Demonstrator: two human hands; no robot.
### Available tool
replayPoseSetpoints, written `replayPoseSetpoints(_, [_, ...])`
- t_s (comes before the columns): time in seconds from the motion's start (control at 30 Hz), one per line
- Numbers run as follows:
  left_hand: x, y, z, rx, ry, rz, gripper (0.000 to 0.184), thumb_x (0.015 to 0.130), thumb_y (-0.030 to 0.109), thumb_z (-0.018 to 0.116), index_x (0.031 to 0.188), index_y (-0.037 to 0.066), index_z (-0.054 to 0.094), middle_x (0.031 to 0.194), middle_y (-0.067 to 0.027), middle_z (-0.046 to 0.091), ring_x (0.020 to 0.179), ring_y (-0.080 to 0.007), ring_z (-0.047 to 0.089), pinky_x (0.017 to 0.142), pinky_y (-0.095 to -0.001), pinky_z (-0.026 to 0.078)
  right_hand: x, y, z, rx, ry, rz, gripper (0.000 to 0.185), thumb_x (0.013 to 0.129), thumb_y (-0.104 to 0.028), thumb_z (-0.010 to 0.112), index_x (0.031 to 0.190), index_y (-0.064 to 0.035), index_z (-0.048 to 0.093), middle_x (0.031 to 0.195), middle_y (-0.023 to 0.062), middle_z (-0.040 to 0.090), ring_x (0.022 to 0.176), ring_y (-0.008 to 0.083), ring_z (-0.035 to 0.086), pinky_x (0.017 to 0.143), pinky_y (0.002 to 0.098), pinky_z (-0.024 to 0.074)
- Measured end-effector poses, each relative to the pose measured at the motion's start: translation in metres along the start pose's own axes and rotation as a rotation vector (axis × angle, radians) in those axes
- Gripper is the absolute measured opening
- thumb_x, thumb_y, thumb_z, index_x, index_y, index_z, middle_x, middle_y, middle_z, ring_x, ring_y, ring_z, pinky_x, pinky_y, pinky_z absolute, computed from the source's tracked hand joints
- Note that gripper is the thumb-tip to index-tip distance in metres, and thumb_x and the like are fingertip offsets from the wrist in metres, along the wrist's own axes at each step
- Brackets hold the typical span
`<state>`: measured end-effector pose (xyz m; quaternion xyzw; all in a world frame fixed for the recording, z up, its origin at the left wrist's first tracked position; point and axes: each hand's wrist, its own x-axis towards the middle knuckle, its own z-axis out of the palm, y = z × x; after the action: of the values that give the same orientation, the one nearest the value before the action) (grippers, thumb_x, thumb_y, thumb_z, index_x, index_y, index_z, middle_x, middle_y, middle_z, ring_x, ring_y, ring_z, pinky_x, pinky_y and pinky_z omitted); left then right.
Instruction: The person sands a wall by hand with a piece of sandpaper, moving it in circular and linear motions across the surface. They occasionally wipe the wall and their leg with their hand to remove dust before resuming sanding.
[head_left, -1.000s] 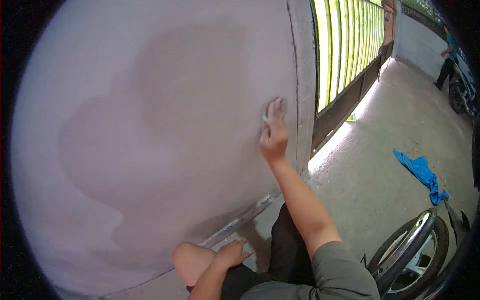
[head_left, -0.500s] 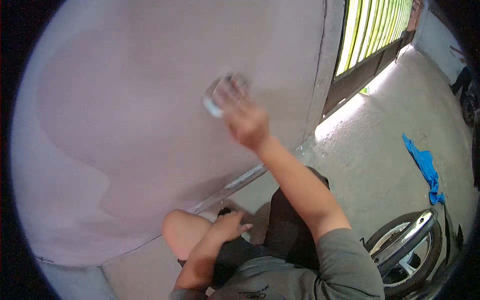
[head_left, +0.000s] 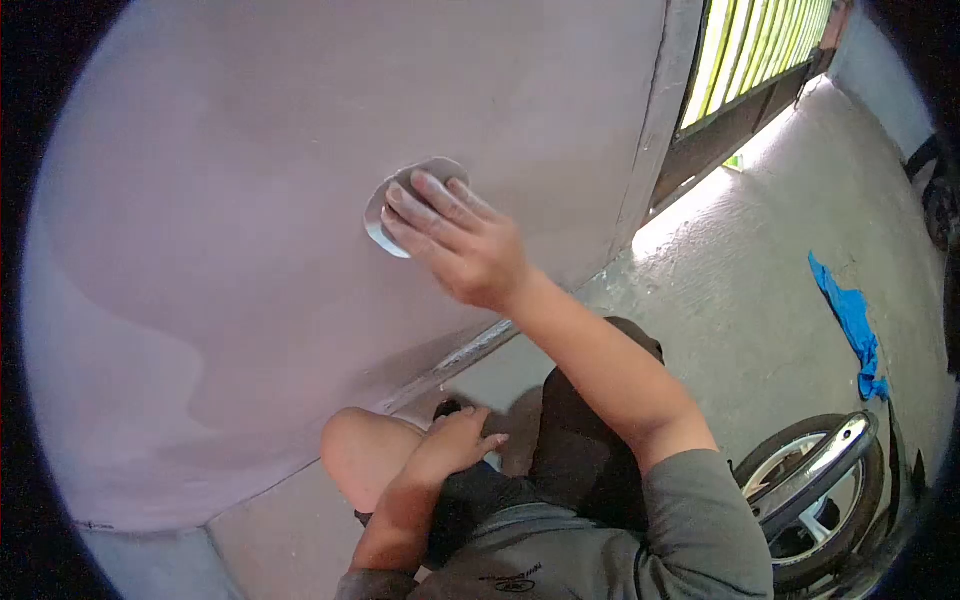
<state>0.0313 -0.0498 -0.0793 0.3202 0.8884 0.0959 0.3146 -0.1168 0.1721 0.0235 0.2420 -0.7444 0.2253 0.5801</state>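
Observation:
My right hand (head_left: 468, 248) presses a rounded piece of sandpaper (head_left: 377, 222) flat against the pale wall (head_left: 240, 220). Its fingers lie over the sheet, with white dust on them, and the sheet's grey edge shows around the fingertips. The underside against the wall is hidden. Lower down, my left hand (head_left: 456, 444) rests on my bent left leg, fingers loosely stretched and thumb apart, with nothing visible in it.
A motorcycle wheel (head_left: 868, 490) with a chrome exhaust (head_left: 815, 475) stands on the concrete floor (head_left: 720, 330) at right. Beyond it lies a blue cloth (head_left: 848, 315). A barred gate (head_left: 745, 70) is at the upper right, and a ledge (head_left: 455, 365) runs along the wall's base.
My right hand has moved left and slightly down across the wall with the sandpaper, from a blurred position to a sharper one. My left hand stays on the leg, shifted slightly.

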Motion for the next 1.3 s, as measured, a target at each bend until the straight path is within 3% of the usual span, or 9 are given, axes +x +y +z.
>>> replayPoseSetpoints(0.2, [0.001, 0.006, -0.004, -0.052, 0.029, 0.018, 0.063, 0.092, 0.047, 0.060, 0.131, -0.002, 0.053, 0.122, -0.0253, 0.061, 0.113, -0.0418, 0.058, 0.094, -0.0496, 0.048, 0.016, 0.021, -0.016, -0.142, 0.289, 0.291, 0.047, 0.081, -0.005, 0.059, 0.128, -0.0066, 0.063, 0.139, 0.0143, 0.057, 0.133, 0.0344, 0.050, 0.098, 0.0438, 0.0520])
replayPoseSetpoints(0.3, [0.003, 0.003, -0.002, -0.023, 0.016, 0.022, 0.063, 0.092, 0.047, 0.061, 0.131, -0.002, 0.053, 0.122, -0.0244, 0.062, 0.112, -0.0420, 0.059, 0.094, -0.0498, 0.048, -0.001, 0.009, -0.013, -0.061, -0.038, 0.012, 0.055, 0.080, -0.001, 0.059, 0.135, -0.0043, 0.058, 0.142, 0.0178, 0.053, 0.133, 0.0382, 0.049, 0.098, 0.0440, 0.0512])
replayPoseSetpoints(0.5, [0.004, 0.010, -0.002, -0.027, 0.031, 0.060, 0.060, 0.093, 0.047, 0.058, 0.128, -0.001, 0.053, 0.117, -0.0234, 0.064, 0.108, -0.0396, 0.062, 0.093, -0.0498, 0.047, 0.017, 0.043, -0.025, -0.268, 0.336, 0.295, 0.055, 0.083, 0.005, 0.059, 0.137, 0.0000, 0.054, 0.142, 0.0221, 0.052, 0.133, 0.0386, 0.049, 0.097, 0.0407, 0.0512])
replayPoseSetpoints(0.63, [0.002, 0.009, -0.005, 0.030, 0.047, 0.068, 0.061, 0.093, 0.049, 0.058, 0.127, -0.001, 0.054, 0.115, -0.0242, 0.064, 0.107, -0.0394, 0.062, 0.092, -0.0498, 0.048, 0.016, -0.020, -0.049, 0.524, 0.136, 0.489, 0.039, 0.094, -0.002, 0.055, 0.134, 0.0012, 0.056, 0.137, 0.0228, 0.056, 0.120, 0.0308, 0.061, 0.097, 0.0363, 0.0506])
replayPoseSetpoints(0.73, [-0.009, 0.017, -0.017, 0.052, 0.075, 0.101, 0.063, 0.094, 0.052, 0.055, 0.127, -0.002, 0.054, 0.111, -0.0252, 0.065, 0.104, -0.0405, 0.064, 0.090, -0.0506, 0.049, 0.021, -0.042, -0.071, 0.660, 0.104, 0.726, 0.033, 0.101, -0.005, 0.047, 0.131, 0.0061, 0.055, 0.133, 0.0182, 0.059, 0.121, 0.0276, 0.060, 0.104, 0.0391, 0.0464])
replayPoseSetpoints(0.8, [-0.018, 0.023, -0.022, 0.018, 0.064, 0.096, 0.065, 0.093, 0.052, 0.056, 0.131, -0.001, 0.053, 0.115, -0.0256, 0.065, 0.107, -0.0412, 0.063, 0.092, -0.0510, 0.049, 0.031, -0.052, -0.076, 1.262, 0.370, 1.124, 0.036, 0.104, -0.016, 0.044, 0.133, 0.0030, 0.053, 0.128, 0.0148, 0.062, 0.117, 0.0255, 0.061, 0.102, 0.0388, 0.0480])
replayPoseSetpoints(1.17, [-0.058, 0.006, -0.020, -0.010, 0.156, 0.204, 0.068, 0.093, 0.054, 0.055, 0.134, 0.000, 0.051, 0.116, -0.0246, 0.065, 0.108, -0.0406, 0.063, 0.093, -0.0497, 0.049, 0.015, -0.110, -0.080, 1.387, 0.311, 1.536, 0.039, 0.104, -0.043, 0.042, 0.129, -0.0158, 0.057, 0.125, 0.0001, 0.064, 0.111, 0.0168, 0.062, 0.085, 0.0339, 0.0533])
replayPoseSetpoints(1.2, [-0.064, 0.007, -0.023, -0.018, 0.159, 0.216, 0.068, 0.093, 0.054, 0.055, 0.134, 0.000, 0.051, 0.116, -0.0246, 0.065, 0.108, -0.0406, 0.063, 0.093, -0.0497, 0.049, 0.022, -0.115, -0.082, 1.476, 0.115, 1.462, 0.042, 0.102, -0.049, 0.045, 0.128, -0.0185, 0.056, 0.124, -0.0010, 0.064, 0.113, 0.0155, 0.061, 0.085, 0.0330, 0.0544])
replayPoseSetpoints(1.3, [-0.079, 0.002, -0.024, -0.061, 0.139, 0.213, 0.068, 0.093, 0.055, 0.054, 0.134, 0.001, 0.052, 0.117, -0.0245, 0.065, 0.107, -0.0407, 0.063, 0.092, -0.0494, 0.049, 0.048, -0.137, -0.080, 1.316, 0.175, 1.635, 0.048, 0.104, -0.051, 0.036, 0.135, -0.0176, 0.050, 0.129, 0.0001, 0.059, 0.120, 0.0192, 0.056, 0.098, 0.0406, 0.0485])
